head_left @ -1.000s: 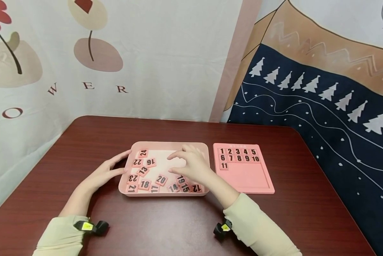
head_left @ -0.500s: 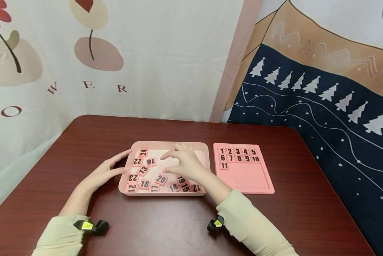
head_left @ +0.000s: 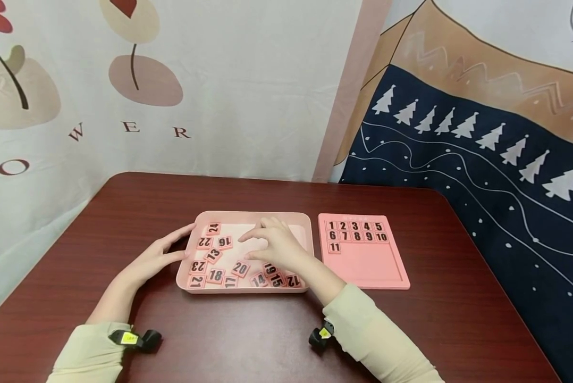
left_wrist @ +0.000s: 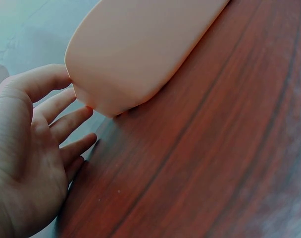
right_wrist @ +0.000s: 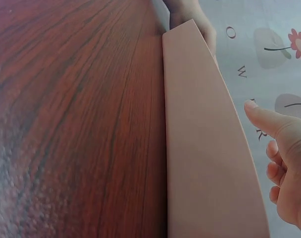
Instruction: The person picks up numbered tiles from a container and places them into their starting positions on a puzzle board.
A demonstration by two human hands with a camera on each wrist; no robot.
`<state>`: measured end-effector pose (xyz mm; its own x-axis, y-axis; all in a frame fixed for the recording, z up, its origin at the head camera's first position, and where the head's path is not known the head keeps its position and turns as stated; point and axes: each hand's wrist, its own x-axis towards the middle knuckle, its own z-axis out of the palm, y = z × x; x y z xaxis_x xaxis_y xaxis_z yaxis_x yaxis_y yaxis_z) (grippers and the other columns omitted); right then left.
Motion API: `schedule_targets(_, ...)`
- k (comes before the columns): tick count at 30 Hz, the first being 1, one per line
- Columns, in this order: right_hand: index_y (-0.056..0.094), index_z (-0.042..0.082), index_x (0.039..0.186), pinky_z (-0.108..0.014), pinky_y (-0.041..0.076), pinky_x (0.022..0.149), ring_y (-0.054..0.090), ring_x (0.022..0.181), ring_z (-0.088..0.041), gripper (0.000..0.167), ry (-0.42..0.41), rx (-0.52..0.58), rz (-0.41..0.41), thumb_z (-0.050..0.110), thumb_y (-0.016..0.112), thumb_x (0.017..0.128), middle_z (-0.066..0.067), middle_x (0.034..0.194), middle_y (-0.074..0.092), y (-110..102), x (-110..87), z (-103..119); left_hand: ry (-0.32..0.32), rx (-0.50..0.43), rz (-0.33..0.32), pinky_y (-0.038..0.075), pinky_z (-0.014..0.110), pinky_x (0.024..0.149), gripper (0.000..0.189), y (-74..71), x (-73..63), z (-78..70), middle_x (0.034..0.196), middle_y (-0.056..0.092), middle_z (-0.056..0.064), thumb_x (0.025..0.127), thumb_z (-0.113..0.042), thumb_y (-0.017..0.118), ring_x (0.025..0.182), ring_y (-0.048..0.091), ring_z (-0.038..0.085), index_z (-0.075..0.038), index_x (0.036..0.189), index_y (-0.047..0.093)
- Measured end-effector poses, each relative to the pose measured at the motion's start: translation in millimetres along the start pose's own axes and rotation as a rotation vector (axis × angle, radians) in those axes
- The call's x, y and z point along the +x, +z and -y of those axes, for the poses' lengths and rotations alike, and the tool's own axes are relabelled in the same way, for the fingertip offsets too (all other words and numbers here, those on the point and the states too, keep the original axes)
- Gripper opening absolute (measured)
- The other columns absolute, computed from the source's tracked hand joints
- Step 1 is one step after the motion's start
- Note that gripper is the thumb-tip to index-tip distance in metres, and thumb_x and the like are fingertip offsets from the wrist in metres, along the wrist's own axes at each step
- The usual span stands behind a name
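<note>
A pale pink tray [head_left: 243, 291] lies on the table, with several loose number tiles such as the 13 tile [head_left: 213, 256], the 20 tile [head_left: 241, 268] and the 12 tile [head_left: 293, 281] in it. At its left side my left hand [head_left: 153, 260] touches the rim with spread, fairly straight fingers [left_wrist: 74, 121]. My right hand [head_left: 279, 246] hovers over the tray's middle, thumb and index finger apart, and nothing shows between them. To the right of the tray lies a pink number board [head_left: 370, 266]; tiles 1 to 11 fill its upper rows in order.
The dark red-brown table [head_left: 248, 340] carries the tray and board side by side. Behind it hang a white cloth with flower prints [head_left: 248, 106] and a navy cloth with white trees [head_left: 458, 159]. A black wrist camera [head_left: 148, 340] sits at the left sleeve, another [head_left: 319, 339] at the right.
My right hand has shifted slightly to the left over the tray, then stayed nearly still. The left hand, the tiles and the board keep their places.
</note>
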<state>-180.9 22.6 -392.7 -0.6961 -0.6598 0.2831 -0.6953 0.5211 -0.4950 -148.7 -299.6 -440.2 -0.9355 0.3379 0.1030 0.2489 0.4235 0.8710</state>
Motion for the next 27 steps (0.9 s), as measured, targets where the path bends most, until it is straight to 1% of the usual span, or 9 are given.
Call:
schedule_targets(7, 0.075, 0.024, 0.108, -0.032, 0.032, 0.085, 0.042, 0.094, -0.010, 0.032, -0.018, 0.016, 0.023, 0.027, 0.081, 0.077, -0.003, 0.091, 0.055, 1, -0.8, -2, 0.015, 0.006, -0.004, 0.020, 0.007, 0.095, 0.062, 0.9, 1.0, 0.2, 0.151, 0.033, 0.013, 0.094, -0.014, 0.062, 0.131, 0.024, -0.005, -0.009, 0.149, 0.035)
schedule_targets(16, 0.075, 0.024, 0.108, -0.031, 0.032, 0.084, 0.042, 0.090, -0.010, 0.031, -0.014, 0.005, 0.078, 0.028, 0.080, 0.078, -0.001, 0.092, 0.055, 7, -4.7, -11, 0.003, 0.007, -0.003, 0.020, 0.007, 0.095, 0.062, 0.2, 0.0, 1.0, 0.152, 0.032, 0.013, 0.094, -0.015, 0.062, 0.132, 0.023, -0.003, -0.011, 0.150, 0.034)
schedule_targets(23, 0.076, 0.026, 0.106, -0.028, 0.033, 0.081, 0.042, 0.086, -0.008, 0.030, -0.019, -0.062, 0.129, 0.031, 0.081, 0.077, 0.008, 0.084, 0.049, 4, -9.2, -20, 0.002, 0.006, -0.003, 0.021, 0.008, 0.096, 0.062, 0.1, 0.0, 0.9, 0.151, 0.032, 0.013, 0.094, -0.015, 0.062, 0.131, 0.024, -0.004, -0.011, 0.149, 0.034)
schedule_targets(27, 0.076, 0.025, 0.104, -0.027, 0.034, 0.078, 0.042, 0.085, -0.009, 0.028, -0.020, -0.055, 0.151, 0.028, 0.081, 0.076, 0.004, 0.084, 0.052, -1, -15.0, -26, -0.004, 0.007, -0.003, 0.021, 0.008, 0.096, 0.062, 0.3, -0.2, 0.2, 0.152, 0.032, 0.012, 0.094, -0.015, 0.062, 0.132, 0.024, -0.003, -0.011, 0.150, 0.034)
